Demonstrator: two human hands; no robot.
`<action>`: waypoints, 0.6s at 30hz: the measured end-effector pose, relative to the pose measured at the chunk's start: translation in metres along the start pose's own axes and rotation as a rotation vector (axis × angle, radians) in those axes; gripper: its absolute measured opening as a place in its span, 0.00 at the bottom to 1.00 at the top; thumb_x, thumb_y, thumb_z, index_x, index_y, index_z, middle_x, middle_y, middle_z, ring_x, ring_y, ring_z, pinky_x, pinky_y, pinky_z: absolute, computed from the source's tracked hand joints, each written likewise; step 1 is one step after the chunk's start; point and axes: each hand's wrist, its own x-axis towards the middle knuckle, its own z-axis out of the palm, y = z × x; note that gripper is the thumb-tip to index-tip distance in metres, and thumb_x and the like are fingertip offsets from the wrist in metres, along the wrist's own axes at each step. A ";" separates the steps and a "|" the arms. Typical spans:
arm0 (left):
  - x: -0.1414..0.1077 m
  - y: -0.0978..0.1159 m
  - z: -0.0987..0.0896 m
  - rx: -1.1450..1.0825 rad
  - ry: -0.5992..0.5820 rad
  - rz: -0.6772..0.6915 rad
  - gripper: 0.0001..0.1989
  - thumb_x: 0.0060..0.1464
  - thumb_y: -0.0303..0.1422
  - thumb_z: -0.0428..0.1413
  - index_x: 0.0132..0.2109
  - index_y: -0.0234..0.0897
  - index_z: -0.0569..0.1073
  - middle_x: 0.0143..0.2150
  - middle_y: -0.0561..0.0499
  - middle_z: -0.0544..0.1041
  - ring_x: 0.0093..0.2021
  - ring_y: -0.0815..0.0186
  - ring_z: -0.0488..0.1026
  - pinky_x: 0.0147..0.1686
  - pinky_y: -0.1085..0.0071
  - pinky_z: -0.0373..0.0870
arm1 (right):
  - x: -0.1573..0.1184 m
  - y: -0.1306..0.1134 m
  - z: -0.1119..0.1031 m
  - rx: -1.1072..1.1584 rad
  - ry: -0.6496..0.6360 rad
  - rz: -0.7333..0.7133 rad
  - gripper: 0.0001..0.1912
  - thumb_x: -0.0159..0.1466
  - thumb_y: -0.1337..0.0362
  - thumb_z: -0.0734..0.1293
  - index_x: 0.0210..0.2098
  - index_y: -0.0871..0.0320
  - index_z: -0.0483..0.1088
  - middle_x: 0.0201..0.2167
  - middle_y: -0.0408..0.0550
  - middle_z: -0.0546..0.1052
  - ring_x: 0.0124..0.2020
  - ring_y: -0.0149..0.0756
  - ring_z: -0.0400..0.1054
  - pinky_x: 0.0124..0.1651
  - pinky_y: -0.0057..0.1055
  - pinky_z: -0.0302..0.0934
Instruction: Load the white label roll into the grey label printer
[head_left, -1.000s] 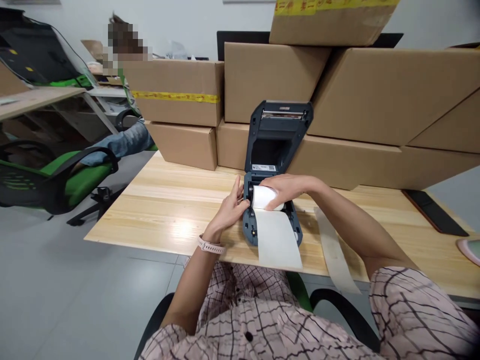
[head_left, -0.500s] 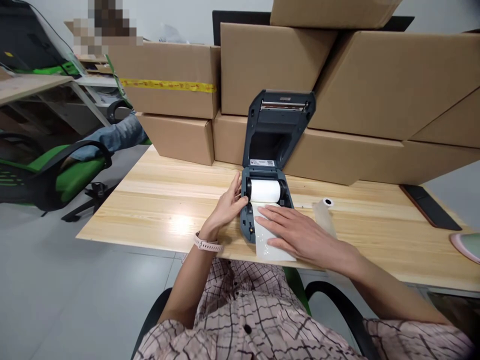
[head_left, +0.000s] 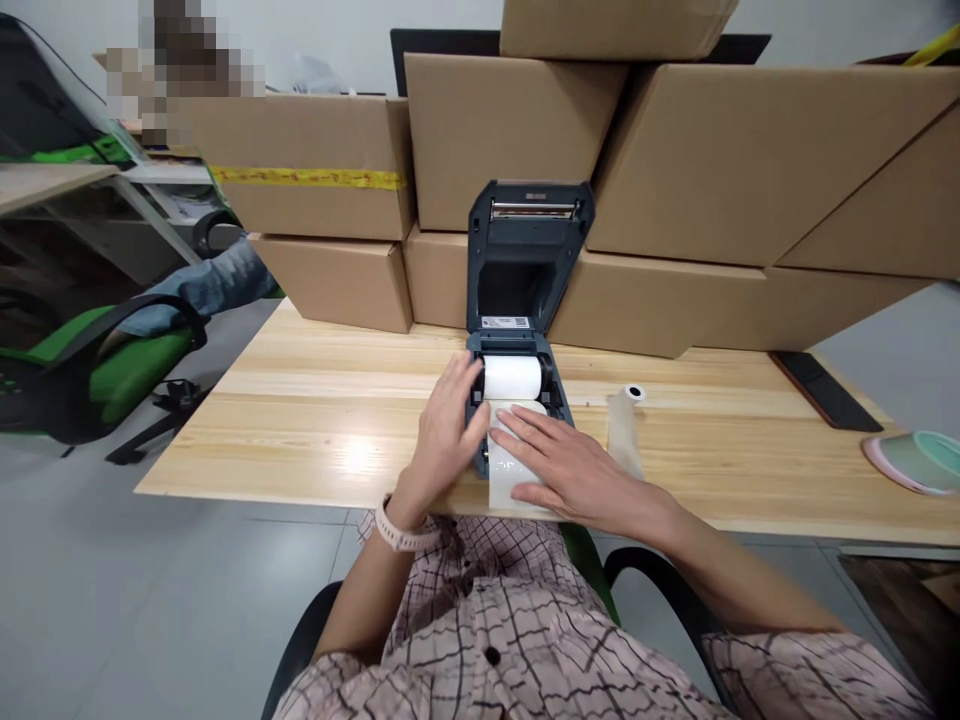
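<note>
A dark grey label printer (head_left: 529,260) stands on the wooden table with its lid raised. Inside it lies a white label roll (head_left: 513,378), and a white strip (head_left: 504,485) runs from it toward me, over the printer's front. My right hand (head_left: 562,460) rests flat on this strip, its fingers spread. At the printer's left side is my left hand (head_left: 448,425), fingers extended, the thumb by the strip's left edge. To the right of the printer a small roll (head_left: 634,393) with a loose translucent tail lies on the table.
Cardboard boxes (head_left: 510,130) are stacked behind the printer. A dark phone-like object (head_left: 825,390) and a green and pink round item (head_left: 919,462) sit on the table (head_left: 300,420) at the right. At the left, a person's denim-clad limb (head_left: 214,285) shows by a green chair (head_left: 139,370).
My left hand has lifted from the printer's side edge and turned, its fingers now pointing up along it. My right hand stays on the strip. The whole view has shifted slightly.
</note>
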 end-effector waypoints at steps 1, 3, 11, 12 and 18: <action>-0.008 0.009 0.001 0.040 -0.031 0.076 0.26 0.68 0.34 0.52 0.71 0.42 0.65 0.74 0.43 0.64 0.76 0.53 0.57 0.75 0.46 0.50 | -0.001 0.003 -0.006 0.057 -0.024 -0.010 0.39 0.69 0.43 0.65 0.74 0.48 0.55 0.76 0.51 0.56 0.78 0.52 0.46 0.75 0.58 0.53; -0.025 0.021 0.006 0.094 -0.143 0.169 0.27 0.68 0.34 0.52 0.71 0.44 0.64 0.70 0.44 0.71 0.72 0.54 0.64 0.74 0.43 0.50 | -0.003 0.014 -0.025 0.234 -0.101 -0.047 0.35 0.68 0.41 0.66 0.70 0.45 0.64 0.72 0.47 0.65 0.75 0.51 0.53 0.73 0.56 0.56; -0.045 0.023 0.016 0.284 -0.249 0.214 0.23 0.66 0.40 0.55 0.65 0.42 0.71 0.67 0.43 0.74 0.70 0.50 0.66 0.74 0.38 0.43 | 0.057 0.101 -0.117 0.373 0.858 0.258 0.28 0.69 0.36 0.60 0.62 0.39 0.67 0.60 0.44 0.75 0.67 0.50 0.62 0.68 0.50 0.58; -0.044 0.023 0.016 0.284 -0.247 0.217 0.23 0.66 0.40 0.55 0.65 0.41 0.71 0.67 0.43 0.74 0.70 0.50 0.67 0.74 0.38 0.43 | 0.073 0.112 -0.125 0.371 0.874 0.235 0.32 0.68 0.34 0.58 0.66 0.38 0.61 0.65 0.42 0.72 0.70 0.48 0.57 0.71 0.49 0.54; -0.042 0.023 0.014 0.292 -0.257 0.219 0.23 0.66 0.40 0.56 0.65 0.43 0.71 0.67 0.44 0.74 0.70 0.50 0.66 0.74 0.39 0.44 | 0.147 0.130 -0.145 0.586 0.745 0.203 0.41 0.69 0.29 0.47 0.65 0.51 0.60 0.64 0.43 0.71 0.66 0.41 0.60 0.70 0.43 0.54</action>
